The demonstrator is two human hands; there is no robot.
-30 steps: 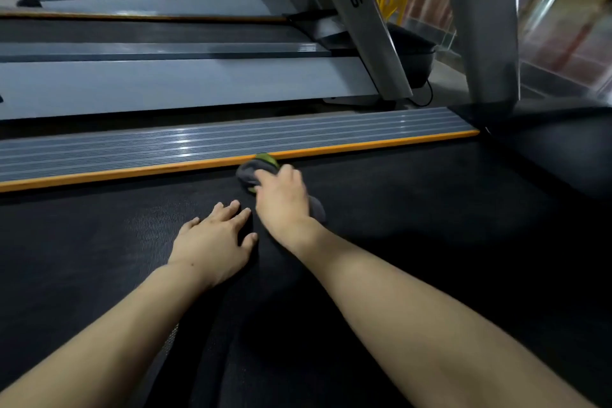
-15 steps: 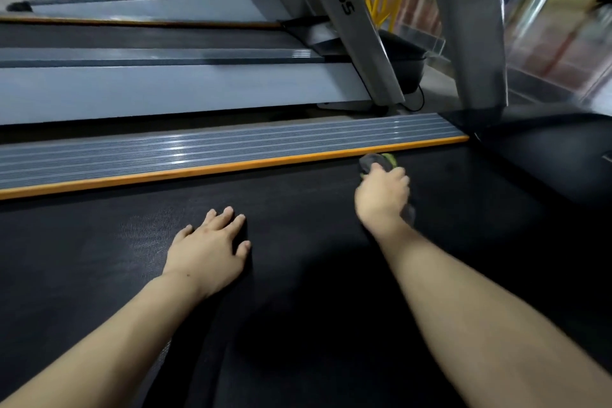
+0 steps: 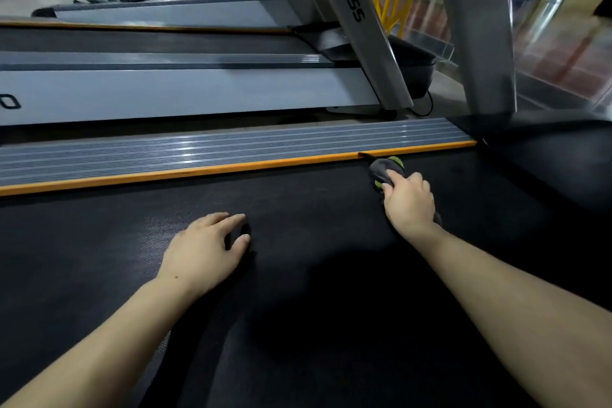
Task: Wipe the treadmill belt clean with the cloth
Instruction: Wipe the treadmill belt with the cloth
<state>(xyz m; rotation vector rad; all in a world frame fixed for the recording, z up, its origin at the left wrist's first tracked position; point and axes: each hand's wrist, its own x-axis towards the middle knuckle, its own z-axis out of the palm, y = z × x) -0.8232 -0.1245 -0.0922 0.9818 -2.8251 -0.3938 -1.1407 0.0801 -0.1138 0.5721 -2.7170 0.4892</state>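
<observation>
I see my right hand (image 3: 409,200) with fingers curled on the grey-green cloth (image 3: 385,169), pressing it on the belt (image 3: 314,308) just beside the orange strip (image 3: 231,169). My left hand (image 3: 205,250) rests flat, fingers relaxed, on the belt.

Bare forearms, no sleeves, gloveless.

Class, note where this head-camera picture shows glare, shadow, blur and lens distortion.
Head view: glare streaks on the ribbed side rail; a dark shadow on the treadmill belt between the forearms; blurred background at upper right; wide-angle bending of straight edges.
</observation>
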